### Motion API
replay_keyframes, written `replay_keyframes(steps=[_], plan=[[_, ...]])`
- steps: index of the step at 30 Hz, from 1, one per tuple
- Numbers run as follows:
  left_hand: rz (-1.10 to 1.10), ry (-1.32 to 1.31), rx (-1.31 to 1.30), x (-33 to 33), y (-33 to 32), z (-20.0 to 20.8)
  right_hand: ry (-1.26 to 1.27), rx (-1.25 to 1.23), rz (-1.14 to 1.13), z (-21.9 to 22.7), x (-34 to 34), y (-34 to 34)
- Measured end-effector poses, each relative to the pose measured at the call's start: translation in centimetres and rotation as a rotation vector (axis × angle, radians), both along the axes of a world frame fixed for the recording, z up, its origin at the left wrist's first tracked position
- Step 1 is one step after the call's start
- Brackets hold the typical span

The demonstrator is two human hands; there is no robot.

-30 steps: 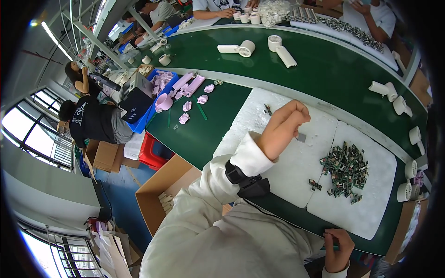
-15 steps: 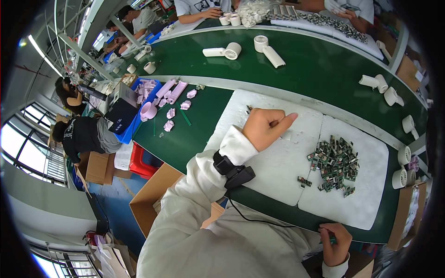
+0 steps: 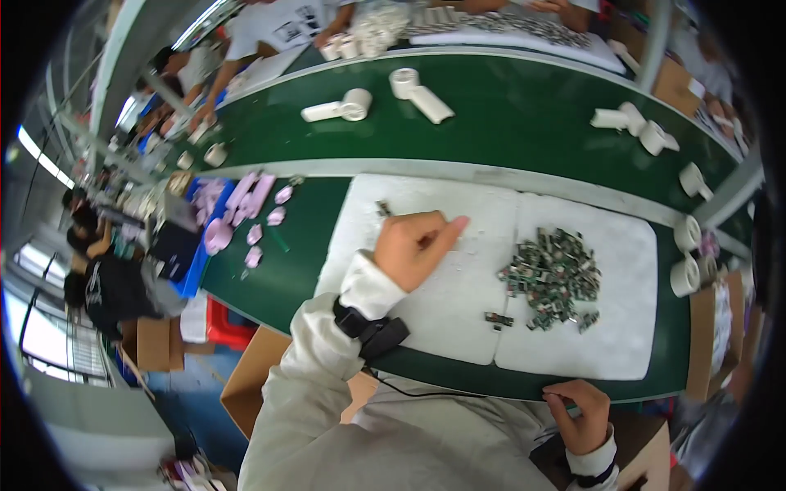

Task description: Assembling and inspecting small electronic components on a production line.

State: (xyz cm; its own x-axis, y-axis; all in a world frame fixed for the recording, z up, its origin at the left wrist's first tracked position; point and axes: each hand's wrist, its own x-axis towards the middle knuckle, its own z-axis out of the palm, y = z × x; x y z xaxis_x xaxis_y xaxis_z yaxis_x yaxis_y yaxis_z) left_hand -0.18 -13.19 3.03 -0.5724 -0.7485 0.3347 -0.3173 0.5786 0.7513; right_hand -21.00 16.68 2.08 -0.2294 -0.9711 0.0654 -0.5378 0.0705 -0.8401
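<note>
My left hand [image 3: 416,247] is closed, thumb stretched out to the right, above the left half of a white foam sheet [image 3: 393,307]. Its curled fingers hide whatever they hold, if anything. A small circuit board [image 3: 383,208] lies just beyond that hand. At the table's front edge, my right hand [image 3: 583,416] is closed with thumb and fingertips together; I cannot make out anything between them. A heap of small green circuit boards [image 3: 553,278] rests on the right foam sheet [image 3: 626,303]. A few boards [image 3: 499,320] lie apart at the heap's near left.
Pink plastic parts [image 3: 250,196] and a blue bin [image 3: 195,274] are at the left. White handheld fan bodies [image 3: 426,102] stand spaced along the green belt [image 3: 508,106] behind a raised rail. An open cardboard box [image 3: 254,380] sits below the left edge; other people work across the belt.
The whole view has shifted, so the table appears farther left. My left hand stays closed over the left foam sheet, and my right hand stays at the front edge.
</note>
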Motion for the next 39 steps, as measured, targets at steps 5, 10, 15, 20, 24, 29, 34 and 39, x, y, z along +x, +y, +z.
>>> replay_keyframes(steps=[5,10,15,20,24,29,34,39], plan=[[0.082,0.038,0.030,0.3,0.3,0.2,-0.060,0.026,0.046,-0.1,-1.2,-0.6],[0.056,-0.071,0.055,0.8,0.3,1.0,-0.076,0.002,0.110,-0.2,-1.3,-0.3],[0.007,-0.007,0.060,0.9,0.2,0.6,-0.091,0.022,0.097,-0.1,-1.1,-0.3],[0.038,0.000,0.072,1.1,0.1,0.6,-0.080,-0.046,0.107,-0.6,-0.7,-0.5],[0.080,0.032,0.109,1.3,-0.3,0.2,-0.067,-0.094,0.119,-0.5,-0.5,-0.6],[0.121,0.071,0.091,1.9,-0.4,-0.2,-0.088,-0.070,0.143,-0.5,-0.2,-0.7],[0.193,0.044,-0.006,1.5,-0.5,0.6,-0.091,-0.076,0.135,-0.6,-0.1,-0.9],[0.171,0.117,-0.061,1.0,-0.4,0.0,-0.088,-0.068,0.132,-0.7,0.0,-0.5]])
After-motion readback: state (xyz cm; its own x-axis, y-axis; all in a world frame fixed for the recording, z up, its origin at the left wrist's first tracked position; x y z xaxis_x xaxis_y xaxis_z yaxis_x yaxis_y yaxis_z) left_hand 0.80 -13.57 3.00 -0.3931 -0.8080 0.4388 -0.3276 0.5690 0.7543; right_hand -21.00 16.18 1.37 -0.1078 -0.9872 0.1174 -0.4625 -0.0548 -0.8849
